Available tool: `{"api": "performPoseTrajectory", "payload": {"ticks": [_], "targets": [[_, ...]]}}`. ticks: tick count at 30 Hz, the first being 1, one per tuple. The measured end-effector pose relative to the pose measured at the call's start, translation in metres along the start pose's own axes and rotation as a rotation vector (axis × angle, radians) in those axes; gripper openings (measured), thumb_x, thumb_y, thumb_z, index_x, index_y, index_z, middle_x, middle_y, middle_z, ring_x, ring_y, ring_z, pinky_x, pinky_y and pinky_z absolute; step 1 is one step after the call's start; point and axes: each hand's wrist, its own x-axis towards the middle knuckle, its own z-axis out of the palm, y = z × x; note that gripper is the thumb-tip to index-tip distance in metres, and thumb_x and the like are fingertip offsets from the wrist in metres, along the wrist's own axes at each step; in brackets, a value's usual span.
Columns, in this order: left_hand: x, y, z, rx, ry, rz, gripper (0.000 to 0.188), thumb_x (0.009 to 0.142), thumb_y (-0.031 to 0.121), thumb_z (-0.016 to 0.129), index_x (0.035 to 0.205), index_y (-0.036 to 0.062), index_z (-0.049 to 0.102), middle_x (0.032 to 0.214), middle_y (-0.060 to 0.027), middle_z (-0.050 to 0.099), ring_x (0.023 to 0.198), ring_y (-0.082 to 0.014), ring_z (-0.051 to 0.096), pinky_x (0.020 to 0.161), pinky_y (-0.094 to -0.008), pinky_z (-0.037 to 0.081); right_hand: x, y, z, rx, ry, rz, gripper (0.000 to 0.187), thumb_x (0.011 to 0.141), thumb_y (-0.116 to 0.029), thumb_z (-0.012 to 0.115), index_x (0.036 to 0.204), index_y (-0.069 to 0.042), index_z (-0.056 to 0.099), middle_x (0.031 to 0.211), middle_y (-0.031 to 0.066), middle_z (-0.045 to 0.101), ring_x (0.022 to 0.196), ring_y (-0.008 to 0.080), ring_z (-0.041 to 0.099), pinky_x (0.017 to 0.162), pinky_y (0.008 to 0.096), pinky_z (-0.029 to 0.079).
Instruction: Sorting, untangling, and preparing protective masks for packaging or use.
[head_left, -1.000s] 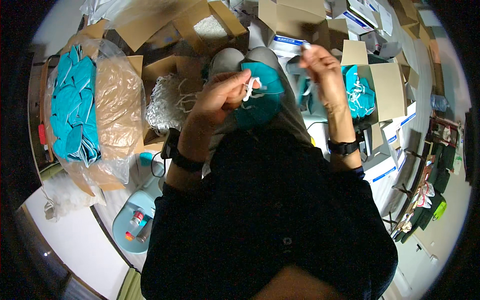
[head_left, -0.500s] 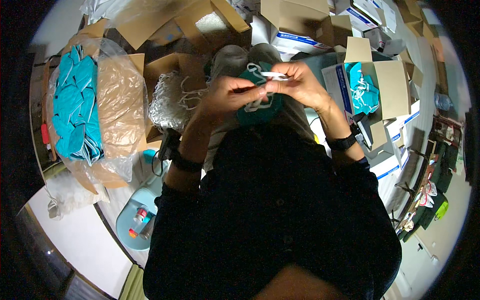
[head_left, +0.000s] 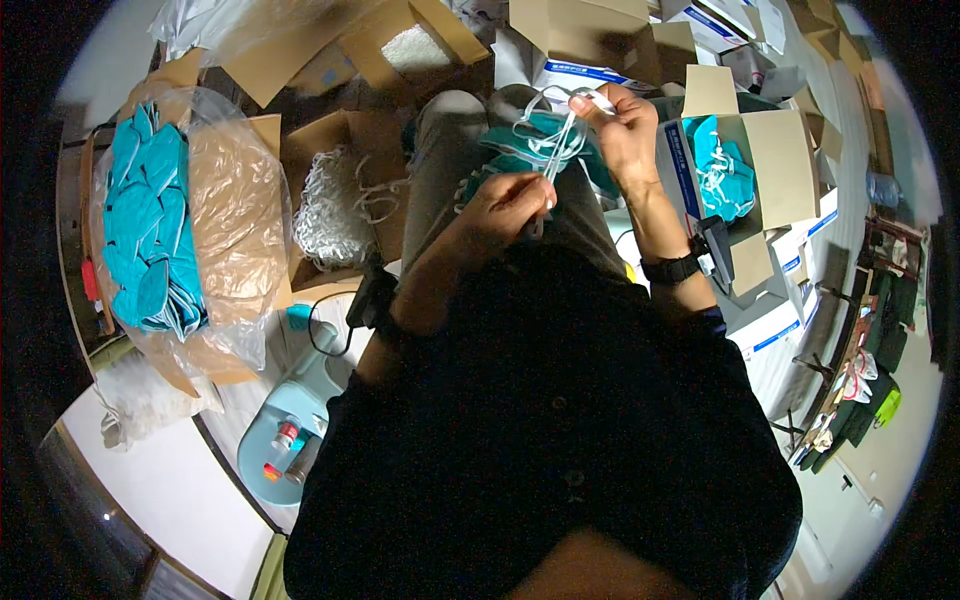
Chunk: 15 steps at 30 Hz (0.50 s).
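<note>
Left hand (head_left: 510,203) and right hand (head_left: 624,130), each with thumb and fingers pinched on white cords (head_left: 566,142); the cords, slender, flat-looking and looped, run taut between the hands and curl loosely near the right thumb; beneath them, on the lap in grey trousers (head_left: 432,190), lies teal fabric (head_left: 508,143), matte, layered and partly hidden by the cords; left, a carton of tangled white cords (head_left: 328,222), then a clear bag of stacked teal pieces (head_left: 150,225); right, an open carton holding corded teal pieces (head_left: 728,185).
</note>
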Motion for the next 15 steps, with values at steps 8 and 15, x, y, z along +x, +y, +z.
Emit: {"api": "performPoseTrajectory", "payload": {"ticks": [8, 15], "targets": [[-0.026, 0.018, 0.003, -0.132, -0.101, -0.283, 0.027, 0.098, 0.027, 0.039, 0.080, 0.0100, 0.050, 0.069, 0.0029, 0.046, 0.057, -0.0054, 0.040, 0.050, -0.0219, 0.034, 0.005, 0.021, -0.001, -0.148, 0.093, -0.048, 0.023, 0.076, -0.017, 0.076, 0.069, 0.000, 0.063, 0.061, 0.0000, 0.059, 0.057, 0.0070, 0.043, 0.053, 0.0242, 0.038], [-0.061, -0.009, 0.003, -0.261, -0.139, -0.170, 0.029, 0.098, 0.032, 0.040, 0.081, 0.0105, 0.050, 0.069, 0.0025, 0.043, 0.058, -0.0063, 0.038, 0.053, -0.0218, 0.034, 0.003, 0.041, 0.011, -0.252, 0.162, -0.010, 0.018, 0.075, -0.015, 0.075, 0.070, 0.000, 0.065, 0.057, 0.0068, 0.060, 0.055, 0.0073, 0.047, 0.051, 0.0267, 0.040]]}}
